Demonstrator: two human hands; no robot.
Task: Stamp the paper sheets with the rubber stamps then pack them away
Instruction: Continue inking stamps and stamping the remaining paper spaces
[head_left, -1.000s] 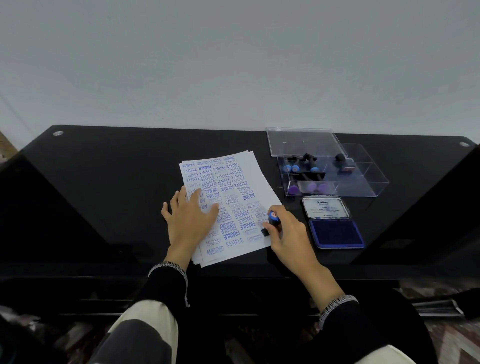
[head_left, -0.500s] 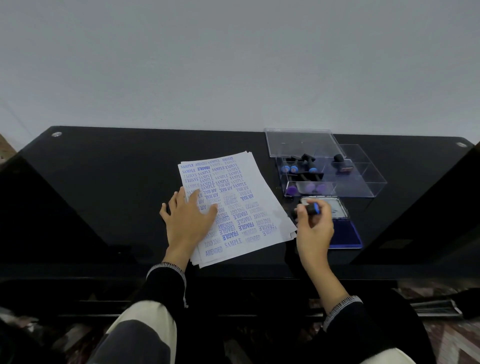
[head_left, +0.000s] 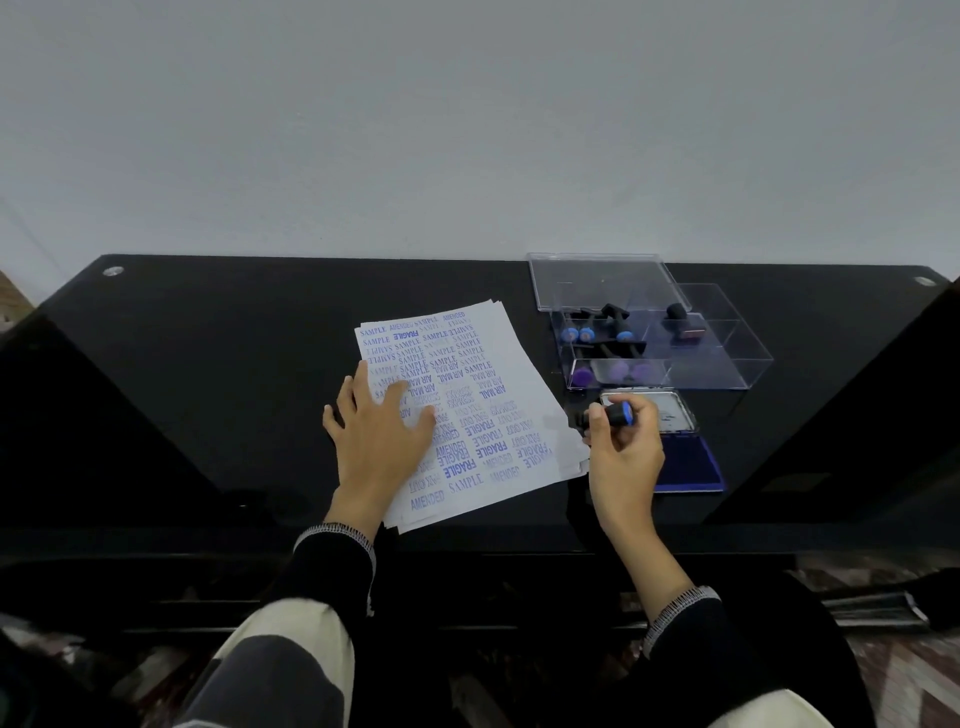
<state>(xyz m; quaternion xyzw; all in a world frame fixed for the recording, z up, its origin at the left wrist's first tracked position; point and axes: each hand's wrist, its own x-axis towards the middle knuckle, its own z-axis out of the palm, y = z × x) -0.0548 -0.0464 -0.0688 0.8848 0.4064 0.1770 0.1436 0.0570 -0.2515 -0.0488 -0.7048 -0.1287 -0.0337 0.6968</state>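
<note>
Your paper stack (head_left: 483, 410), centre frame on the black table (head_left: 208, 364), is nearly full, so a fresh stamp may land on old print. Your left hand (head_left: 376, 441) lies flat and spread on it; ease off and the sheets could skid. The ink pad (head_left: 685, 462) sits half hidden behind your right hand (head_left: 623, 457), which pinches the blue-capped stamp (head_left: 615, 414) sideways. Tilted, it could ink unevenly. The clear box (head_left: 727, 358), upper right, holds the other stamps.

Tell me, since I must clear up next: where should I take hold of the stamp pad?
Probably the stamp pad's near and far edges, approached from above on its right. It lies flat with its lid open, and the right hand covers its left edge.
</note>
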